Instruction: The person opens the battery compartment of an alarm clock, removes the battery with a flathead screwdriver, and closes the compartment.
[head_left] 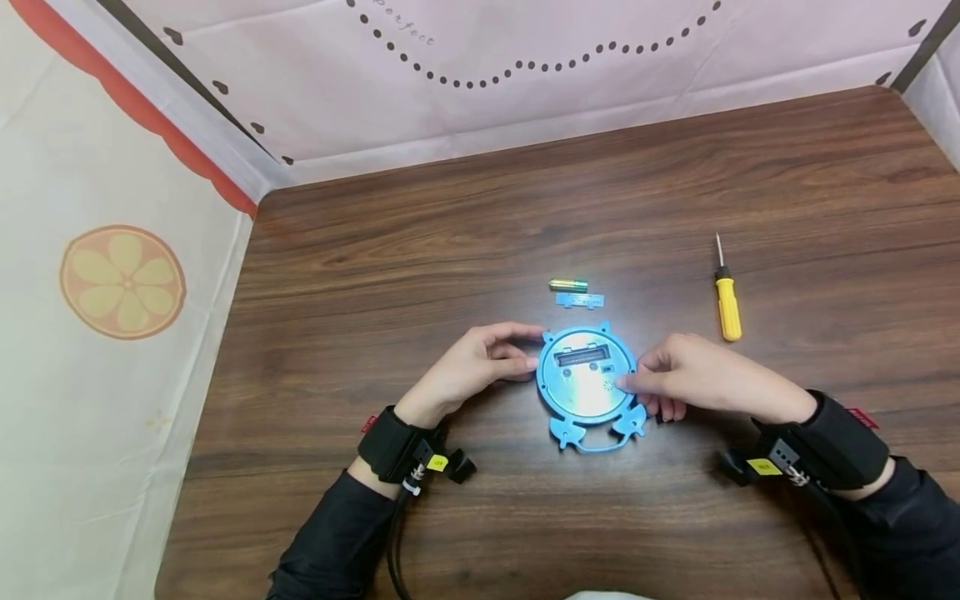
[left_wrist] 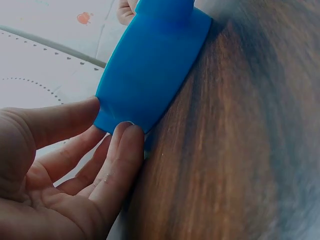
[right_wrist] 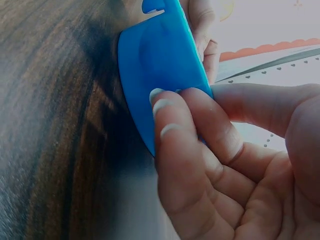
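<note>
Between the left hand and right hand, both pinching its edges, lies the blue device

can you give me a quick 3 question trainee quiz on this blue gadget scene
1. True or false: the battery sits inside the blue device.
2. Which hand is nearer the screwdriver? A) left hand B) right hand
3. What small blue part lies between the battery and the device?

Key:
1. False; it lies on the table, and the slot is empty.
2. B
3. The compartment cover.
</note>
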